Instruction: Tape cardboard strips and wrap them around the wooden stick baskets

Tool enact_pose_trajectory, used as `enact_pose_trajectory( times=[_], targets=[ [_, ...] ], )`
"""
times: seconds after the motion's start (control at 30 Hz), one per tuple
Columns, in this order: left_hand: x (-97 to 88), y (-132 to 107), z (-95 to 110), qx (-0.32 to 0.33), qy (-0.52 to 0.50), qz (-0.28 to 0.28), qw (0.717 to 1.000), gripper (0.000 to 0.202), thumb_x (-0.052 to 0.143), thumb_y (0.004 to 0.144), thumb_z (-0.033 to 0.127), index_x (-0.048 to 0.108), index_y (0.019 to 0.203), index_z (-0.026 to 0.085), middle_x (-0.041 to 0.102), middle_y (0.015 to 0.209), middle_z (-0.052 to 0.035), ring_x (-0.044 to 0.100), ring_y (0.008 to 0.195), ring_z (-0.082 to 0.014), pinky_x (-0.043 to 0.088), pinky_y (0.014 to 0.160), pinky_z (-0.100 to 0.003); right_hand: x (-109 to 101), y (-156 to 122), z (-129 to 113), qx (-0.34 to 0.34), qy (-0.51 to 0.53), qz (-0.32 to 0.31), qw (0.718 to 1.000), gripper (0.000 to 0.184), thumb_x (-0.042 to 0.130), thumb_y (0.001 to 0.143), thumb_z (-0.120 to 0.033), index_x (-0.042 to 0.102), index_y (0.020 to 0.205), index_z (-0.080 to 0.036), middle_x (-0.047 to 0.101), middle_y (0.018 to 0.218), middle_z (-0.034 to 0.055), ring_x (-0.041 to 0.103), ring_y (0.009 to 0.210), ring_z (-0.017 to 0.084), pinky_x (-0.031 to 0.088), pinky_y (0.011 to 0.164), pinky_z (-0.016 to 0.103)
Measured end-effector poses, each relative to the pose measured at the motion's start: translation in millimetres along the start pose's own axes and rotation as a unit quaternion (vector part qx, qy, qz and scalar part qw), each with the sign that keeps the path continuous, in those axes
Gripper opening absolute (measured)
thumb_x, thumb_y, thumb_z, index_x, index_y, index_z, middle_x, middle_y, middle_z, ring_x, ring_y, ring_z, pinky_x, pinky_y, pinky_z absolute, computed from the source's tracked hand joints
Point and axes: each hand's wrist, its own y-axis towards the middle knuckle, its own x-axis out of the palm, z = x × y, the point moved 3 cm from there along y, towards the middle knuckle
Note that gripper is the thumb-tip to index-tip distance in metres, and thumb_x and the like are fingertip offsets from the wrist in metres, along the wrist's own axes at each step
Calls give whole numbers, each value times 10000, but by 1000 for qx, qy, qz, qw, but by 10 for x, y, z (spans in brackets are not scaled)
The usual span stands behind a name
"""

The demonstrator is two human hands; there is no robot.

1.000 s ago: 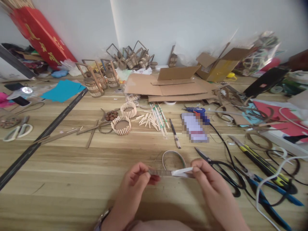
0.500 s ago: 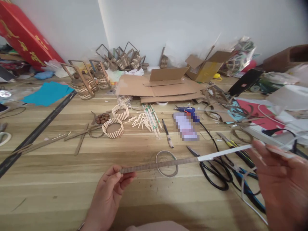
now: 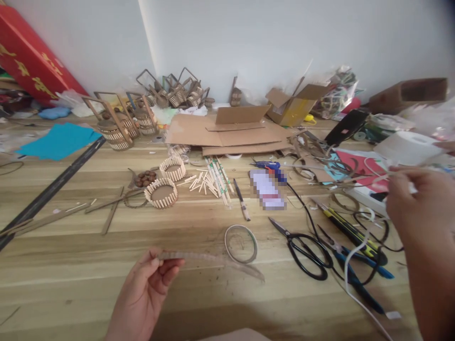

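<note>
My left hand (image 3: 144, 289) is closed in a pinch on one end of a thin brown strip (image 3: 209, 259). The strip reaches to the right over the table and its far end, smeared by motion, droops loose below a ring of narrow band (image 3: 241, 244). Off to the right, my right hand (image 3: 421, 201) is raised with its fingers curled together, apart from the strip. A bit of white shows at its fingers, but what it holds is unclear. Black-handled scissors (image 3: 305, 255) and blue-handled pliers (image 3: 359, 279) lie between the hands.
Two round stick-walled baskets (image 3: 160, 193) stand near loose sticks (image 3: 202, 182). Beyond lie a brush pen (image 3: 242, 201), a blue glue gun (image 3: 272, 166), a phone (image 3: 267, 189) and flat cardboard (image 3: 227, 135). A yellow-black cutter (image 3: 350, 229) and a white cord (image 3: 350, 265) lie at right.
The white strip has parted from the brown strip, whose right end now hangs free. My right hand has moved up and away, its fingers closing. My left hand is slightly lower and further left.
</note>
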Motion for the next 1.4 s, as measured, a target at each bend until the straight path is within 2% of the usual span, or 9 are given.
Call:
enact_pose_trajectory(
  times=[0.13,0.3,0.43,0.53,0.87,0.97,1.1,1.23,1.4],
  targets=[
    [23,-17,-21,-9,1,6,1000,182,567,640,-42,617,658,133,721,585,-29,717,532,-169,587,481,-175,59,59,-114,-38,17,-92,995,445,422,924,-338,760,994,-57,689,1118,213,647,1017,235,366,628,392],
    [97,-25,-99,-27,-8,-5,1000,182,565,665,-33,597,690,145,722,575,-42,720,540,-170,586,493,-179,-227,-330,-812,-114,23,-76,990,266,546,863,-310,749,932,-153,690,647,96,646,708,241,395,716,404],
    [200,-37,-128,-39,-17,-61,997,155,658,630,29,598,700,154,739,621,-35,724,574,-167,588,526,-183,-729,-1008,-1806,-391,288,-44,873,190,547,906,-383,659,899,-230,712,758,36,617,735,212,376,792,392],
    [251,-61,-127,-40,-18,-90,995,200,740,584,80,603,704,163,748,646,-27,722,594,-163,585,554,-183,-902,-1377,-2290,-451,335,-77,824,67,634,869,-283,636,915,-235,730,865,0,638,828,189,311,928,390],
    [254,-87,55,80,193,-235,949,208,650,813,347,635,706,170,737,743,-39,687,689,-153,552,662,-228,-824,-1165,-2279,-425,273,14,863,111,525,923,-183,600,905,-263,729,835,-6,640,800,186,320,938,397],
    [377,85,337,242,380,-195,871,206,577,859,352,649,774,179,739,794,-46,689,775,-182,537,735,-268,-855,-970,-2124,-379,292,18,878,89,496,935,-216,565,894,-254,703,817,24,631,776,210,358,888,416],
    [781,489,724,469,634,-112,605,175,532,883,257,657,979,179,717,1040,-82,646,1005,-254,501,870,-361,-818,-859,-1876,-336,327,-23,883,85,481,940,-264,560,909,-255,683,844,30,625,816,229,395,845,407],
    [1188,1061,917,480,700,-113,516,199,601,874,208,651,1057,146,650,1183,-128,508,1211,-313,360,1063,-492,-771,-903,-1699,-301,343,-55,888,92,505,925,-295,583,919,-248,669,884,41,624,859,233,430,775,359],
    [1490,1537,954,430,772,-127,451,327,590,929,328,567,1217,173,588,1235,-95,617,1032,-236,534,859,-451,-788,-1016,-1641,-309,376,-101,868,75,530,907,-262,604,904,-250,657,891,44,629,879,214,472,773,332]
  ],
)
